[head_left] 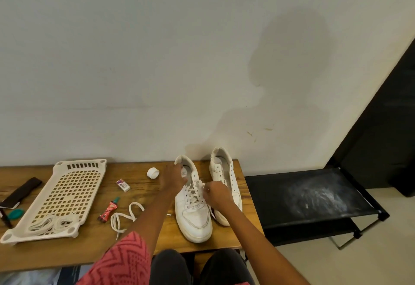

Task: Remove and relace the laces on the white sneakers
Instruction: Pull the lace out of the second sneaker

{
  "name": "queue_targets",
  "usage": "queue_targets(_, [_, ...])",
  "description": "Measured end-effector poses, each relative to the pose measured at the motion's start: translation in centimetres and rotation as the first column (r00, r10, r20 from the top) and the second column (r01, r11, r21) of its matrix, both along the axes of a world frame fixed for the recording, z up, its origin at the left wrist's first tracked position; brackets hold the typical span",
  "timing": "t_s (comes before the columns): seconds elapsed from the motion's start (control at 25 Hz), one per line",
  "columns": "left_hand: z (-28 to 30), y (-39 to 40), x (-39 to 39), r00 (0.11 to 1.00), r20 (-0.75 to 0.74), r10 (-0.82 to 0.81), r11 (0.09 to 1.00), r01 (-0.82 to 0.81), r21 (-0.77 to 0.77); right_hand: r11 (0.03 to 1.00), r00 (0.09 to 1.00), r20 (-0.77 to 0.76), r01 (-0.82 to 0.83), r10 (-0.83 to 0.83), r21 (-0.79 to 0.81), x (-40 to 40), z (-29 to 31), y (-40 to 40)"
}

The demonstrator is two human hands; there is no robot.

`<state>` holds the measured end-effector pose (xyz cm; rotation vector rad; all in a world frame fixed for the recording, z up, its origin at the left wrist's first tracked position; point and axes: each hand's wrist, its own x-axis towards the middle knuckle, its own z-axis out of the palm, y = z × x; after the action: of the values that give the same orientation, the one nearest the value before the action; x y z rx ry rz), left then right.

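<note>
Wooden table (139, 197): laced sneaker (193, 206) toe-forward; right hand (215, 192) pinches lace (197, 189), left hand (175, 178) unclear.

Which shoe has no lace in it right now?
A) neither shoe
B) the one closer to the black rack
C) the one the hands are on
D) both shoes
B: the sneaker nearer the black rack shows bare eyelet holes, while the sneaker under the hands has lace crossing it, and a loose lace lies on the table.

Two sneakers (193, 204) stand side by side on the table (67, 251), right of the tray (60, 195).
</note>
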<state>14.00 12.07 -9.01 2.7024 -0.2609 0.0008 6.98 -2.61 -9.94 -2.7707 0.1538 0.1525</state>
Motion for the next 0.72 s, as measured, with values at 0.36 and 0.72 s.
queue_targets(0.36, [-1.4, -1.0, 1.5, 0.971, -0.009, -0.24, 0.969, 0.239, -0.054, 0.966, 0.83, 0.54, -0.008, -0.138, 0.259, -0.7, -3.5, 3.6])
queue_targets(0.72, [-2.6, -1.2, 0.1, 0.993, -0.053, -0.108, 0.942, 0.086, -0.324, 0.772, 0.739, 0.366, 0.319, -0.565, 0.55, 1.0, -0.5, 1.1])
